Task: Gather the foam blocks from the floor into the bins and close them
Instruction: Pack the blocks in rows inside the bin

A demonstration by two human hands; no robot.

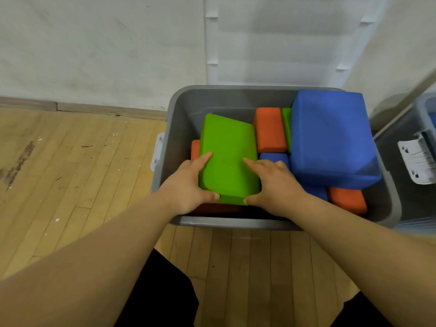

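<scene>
Mid-frame, the left hand [186, 182] and right hand [273, 182] grip the green block [227, 152] inside the bin [186, 100]. It seems tilted; the blue block [330, 138] overtops the rim and could block closing.

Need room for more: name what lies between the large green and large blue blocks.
Head view: between the large green block and large blue block sit an orange block, a second green block's sliver and a small blue block.

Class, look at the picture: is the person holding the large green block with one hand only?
No, the left hand and the right hand both grip the green block in the grey bin.
</scene>
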